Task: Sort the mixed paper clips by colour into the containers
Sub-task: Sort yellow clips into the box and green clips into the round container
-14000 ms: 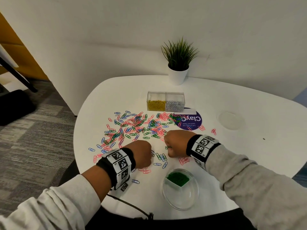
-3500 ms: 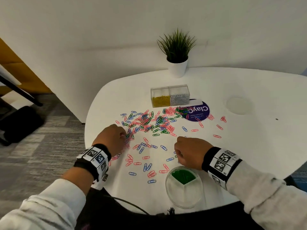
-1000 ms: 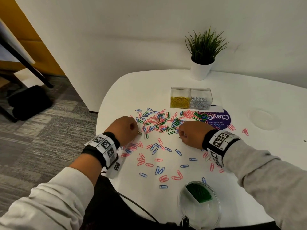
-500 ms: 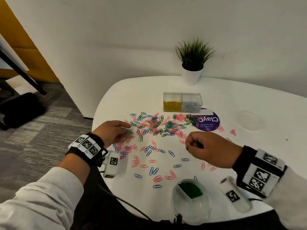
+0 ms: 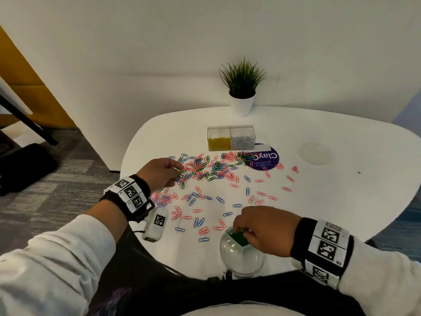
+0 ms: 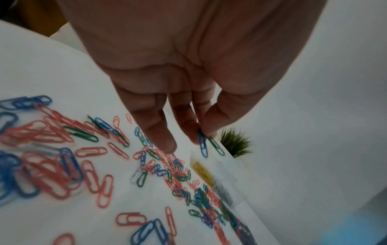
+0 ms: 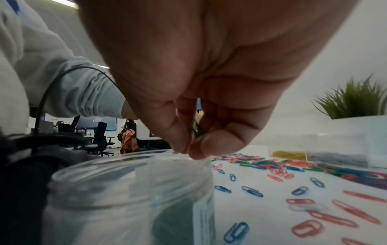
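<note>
Right hand [image 5: 267,229] pinching green clips [image 7: 195,128] over the round clear dish [image 5: 241,258]; left hand [image 5: 159,173] pinching clips at the pile.

Right fingertips [image 7: 201,147] curled just above the dish rim, over the compartment already filled with green. Left thumb and finger closed on a blue clip [image 6: 202,145] and a green clip [image 6: 216,146], lifted off the table [image 5: 319,201], other fingers hanging straight. Between the hands, loose pink and blue clips; farther out, the dense mixed pile [image 5: 209,167] spilling onto a purple sticker [image 5: 265,159]. Behind the pile, a clear two-part box [image 5: 231,137] with yellow and silver clips, then a potted plant [image 5: 242,92] against the wall. Dish close to the near table edge; bare white tabletop to the right, with a round clear lid [image 5: 315,152].
</note>
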`<state>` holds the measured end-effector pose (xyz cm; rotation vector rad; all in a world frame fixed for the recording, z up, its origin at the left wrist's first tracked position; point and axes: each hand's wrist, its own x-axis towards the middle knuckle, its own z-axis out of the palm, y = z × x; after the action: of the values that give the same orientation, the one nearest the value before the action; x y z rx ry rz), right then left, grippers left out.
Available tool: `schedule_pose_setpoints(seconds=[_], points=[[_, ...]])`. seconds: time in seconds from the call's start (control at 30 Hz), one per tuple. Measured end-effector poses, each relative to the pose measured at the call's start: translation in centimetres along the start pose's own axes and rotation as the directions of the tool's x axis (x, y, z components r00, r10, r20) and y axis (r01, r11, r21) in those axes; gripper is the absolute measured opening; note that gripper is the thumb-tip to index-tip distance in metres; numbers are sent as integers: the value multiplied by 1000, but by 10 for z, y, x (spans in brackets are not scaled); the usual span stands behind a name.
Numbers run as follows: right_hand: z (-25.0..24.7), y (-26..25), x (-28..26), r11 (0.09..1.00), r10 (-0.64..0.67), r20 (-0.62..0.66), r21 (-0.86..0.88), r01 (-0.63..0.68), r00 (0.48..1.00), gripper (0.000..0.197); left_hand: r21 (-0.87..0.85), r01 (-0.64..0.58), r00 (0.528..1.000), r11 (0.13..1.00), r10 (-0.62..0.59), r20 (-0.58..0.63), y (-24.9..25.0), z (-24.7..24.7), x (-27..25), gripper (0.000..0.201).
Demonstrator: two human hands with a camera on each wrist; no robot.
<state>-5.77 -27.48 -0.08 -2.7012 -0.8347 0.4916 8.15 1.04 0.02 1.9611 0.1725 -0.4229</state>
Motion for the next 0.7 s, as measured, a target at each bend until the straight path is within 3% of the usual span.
schedule_pose_setpoints(seconds=[0.1, 0.3, 0.5, 0.6, 0.7], points=[[-4, 1, -5, 999, -9, -24, 42, 10, 1000, 33, 101, -72, 997, 992, 75, -28, 2, 9, -16, 18], [-20, -1, -6, 986, 82, -182, 160, -52, 980, 20, -33, -107, 980, 994, 111, 168, 12, 49, -58, 16], [-19, -11, 12, 779, 286, -284, 625, -49, 915, 39, -130, -173, 945, 976, 202, 258, 27, 83, -84, 23], [-20, -10, 13, 705, 336, -328, 710, -4, 883, 25, -123, -186, 939, 975, 213, 269, 29, 86, -87, 22], [-23, -6, 11, 724, 325, -333, 690, -6, 885, 13, -97, -165, 931, 982, 187, 314, 26, 84, -88, 21]])
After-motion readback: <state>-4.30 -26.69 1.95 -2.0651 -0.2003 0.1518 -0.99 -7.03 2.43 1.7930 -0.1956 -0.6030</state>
